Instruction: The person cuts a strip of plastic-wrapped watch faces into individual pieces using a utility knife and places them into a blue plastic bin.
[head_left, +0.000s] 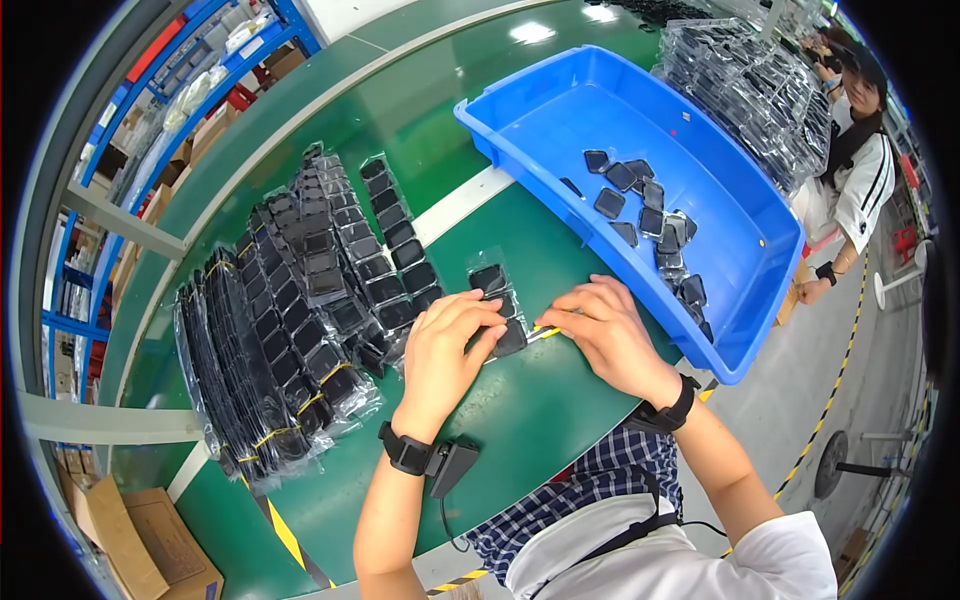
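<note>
A short strip of black square pieces in clear plastic (pixel 487 279) lies on the green table between my hands. My left hand (pixel 445 345) holds it from the left, thumb and fingertips pressed on its side. From the right, my right hand (pixel 608 335) pinches a thin yellow tool (pixel 546 330) close to the strip's near end. The tool's exact kind is hard to make out, as the fingers cover part of it. Beyond my left hand lies a longer strip of the same black pieces (pixel 400 232).
Stacked strips of black pieces (pixel 270 320), some bound with yellow bands, fill the table's left. A blue bin (pixel 590 95) at right holds several loose black pieces (pixel 650 220). Behind it stand piled clear trays (pixel 745 95) and a person (pixel 860 180). A cardboard box (pixel 165 545) sits lower left.
</note>
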